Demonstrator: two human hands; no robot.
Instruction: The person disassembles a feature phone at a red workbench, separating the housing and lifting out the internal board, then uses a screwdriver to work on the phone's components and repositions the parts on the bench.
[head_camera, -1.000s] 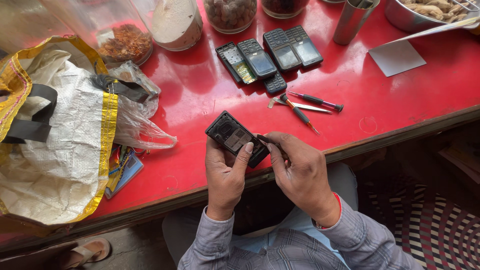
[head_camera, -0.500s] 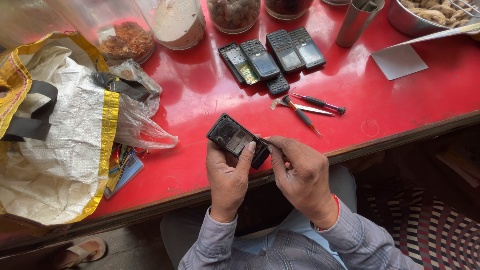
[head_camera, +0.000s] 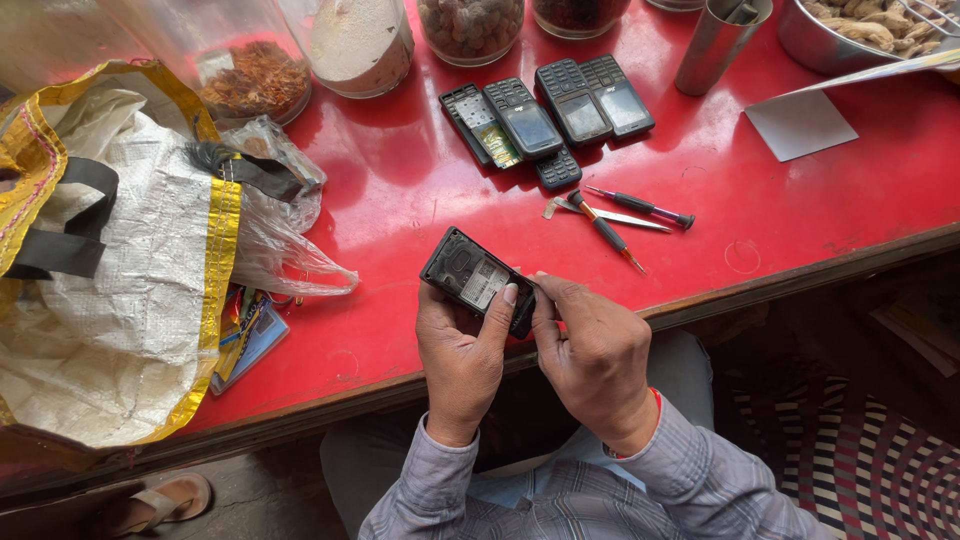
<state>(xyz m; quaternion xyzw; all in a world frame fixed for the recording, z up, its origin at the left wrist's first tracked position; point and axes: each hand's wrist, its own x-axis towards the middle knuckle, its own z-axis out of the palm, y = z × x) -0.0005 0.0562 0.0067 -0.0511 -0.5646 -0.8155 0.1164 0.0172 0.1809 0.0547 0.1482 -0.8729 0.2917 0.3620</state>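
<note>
The left hand (head_camera: 462, 352) is gripping a small black phone (head_camera: 478, 280) with its back cover off, thumb lying across the exposed pale inside. It is sitting tilted over the red table's (head_camera: 400, 190) near edge. The right hand (head_camera: 598, 352) is pinching the phone's right end, covering that corner; whatever its fingertips are holding is impossible to make out.

Both arms wear grey checked shirt sleeves (head_camera: 700, 480) with buttoned cuffs; a thin red band (head_camera: 655, 398) shows just above the right cuff.
</note>
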